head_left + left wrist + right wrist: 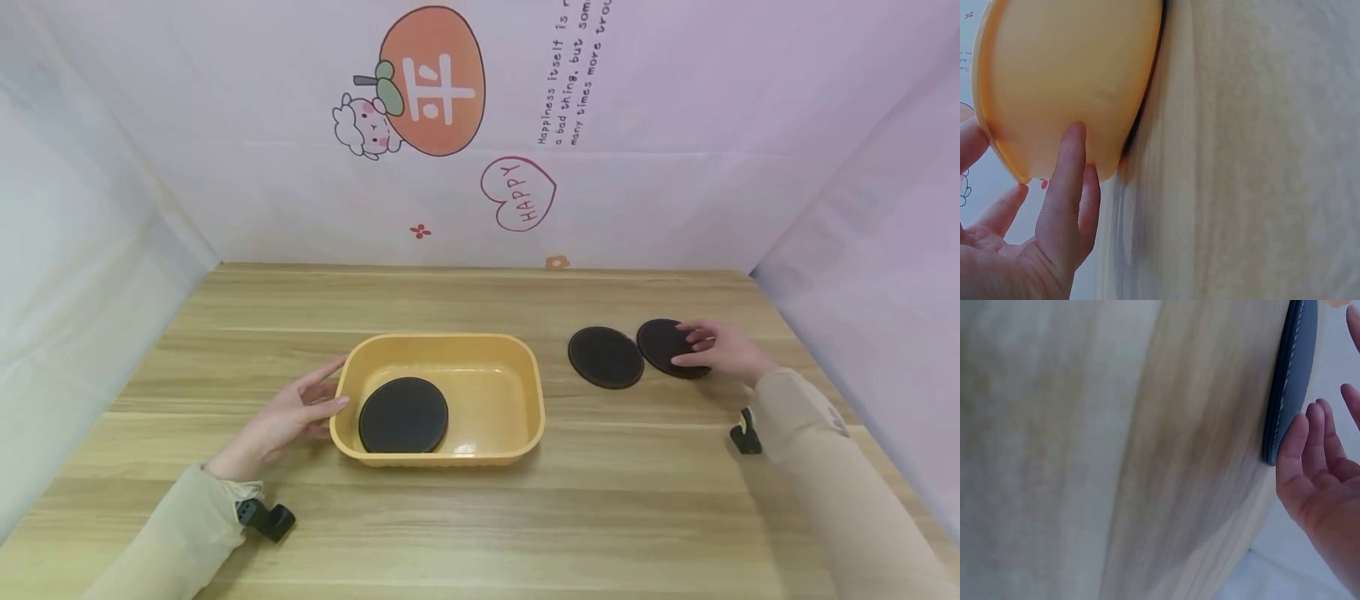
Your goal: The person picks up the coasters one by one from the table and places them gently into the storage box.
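My left hand (292, 412) rests against the left end of a yellow plastic basin (480, 460), with fingertips on its rim and outer wall. In the left wrist view, extended fingers (1072, 159) touch the basin wall (1079, 69). Inside the basin, at the left, lies a round black coaster (403, 415). My right hand (723, 352) is over the far-right black coaster (663, 343), its fingers spread and loosely bent. The right wrist view shows stitching on that coaster's edge (1291, 381), a fingertip close to it; I cannot tell whether they touch.
Left of the far-right coaster, another black coaster (606, 357) lies flat, their edges nearly touching. The wood-grain table (480, 533) runs back to a printed white cloth (637, 208). Pale cloth walls stand at both sides.
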Available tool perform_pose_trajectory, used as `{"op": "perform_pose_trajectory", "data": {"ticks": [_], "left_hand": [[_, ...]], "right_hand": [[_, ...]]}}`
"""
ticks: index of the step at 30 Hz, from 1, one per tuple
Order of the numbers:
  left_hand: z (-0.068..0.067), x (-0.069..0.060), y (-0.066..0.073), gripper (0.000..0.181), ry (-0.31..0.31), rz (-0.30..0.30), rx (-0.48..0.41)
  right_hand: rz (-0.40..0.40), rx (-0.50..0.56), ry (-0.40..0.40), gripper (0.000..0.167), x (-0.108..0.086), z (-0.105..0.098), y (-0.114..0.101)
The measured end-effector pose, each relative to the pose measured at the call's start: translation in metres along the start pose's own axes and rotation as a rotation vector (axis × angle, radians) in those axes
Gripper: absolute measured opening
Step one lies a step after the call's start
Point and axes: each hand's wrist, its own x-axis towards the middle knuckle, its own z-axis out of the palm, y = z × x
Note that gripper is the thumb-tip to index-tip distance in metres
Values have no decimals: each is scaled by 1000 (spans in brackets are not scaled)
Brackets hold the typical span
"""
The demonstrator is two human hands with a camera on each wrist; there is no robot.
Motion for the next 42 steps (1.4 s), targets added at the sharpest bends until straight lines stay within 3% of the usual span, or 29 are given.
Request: {"op": "perform_pose_trajectory", "data": {"ticks": [8, 14, 20, 26, 33, 38, 42], "left_hand": [[0, 0, -3, 75, -2, 0, 0], [0, 0, -5, 75, -11, 2, -7], [0, 0, -6, 75, -5, 3, -10], [0, 0, -6, 74, -3, 4, -8], [1, 4, -5, 75, -13, 6, -7], [1, 5, -5, 75, -15, 5, -16], [-1, 2, -6, 75, -10, 4, -13]], "right_hand": [[60, -102, -11, 84, 8, -3, 8], [45, -205, -18, 89, 13, -2, 9], [31, -188, -62, 87, 16, -4, 4], [-6, -201, -41, 80, 16, -7, 3], [25, -126, 3, 86, 13, -16, 11], [112, -32, -38, 100, 8, -20, 18], [163, 41, -68, 96, 5, -21, 25]]}}
